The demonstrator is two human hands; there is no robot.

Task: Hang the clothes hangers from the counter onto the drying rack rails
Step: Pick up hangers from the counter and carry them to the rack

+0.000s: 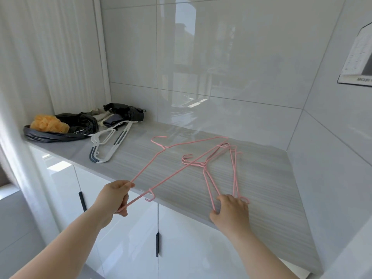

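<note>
Leftward, orange puff point(49, 123) in bag point(80, 126); pink hangers point(203, 163) in left hand point(114, 198), right hand point(231, 210).

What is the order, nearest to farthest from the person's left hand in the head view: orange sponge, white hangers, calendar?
From the left hand:
1. White hangers, on the counter just beyond it.
2. Orange sponge, at the counter's far left end.
3. Calendar, high on the right wall.
</note>
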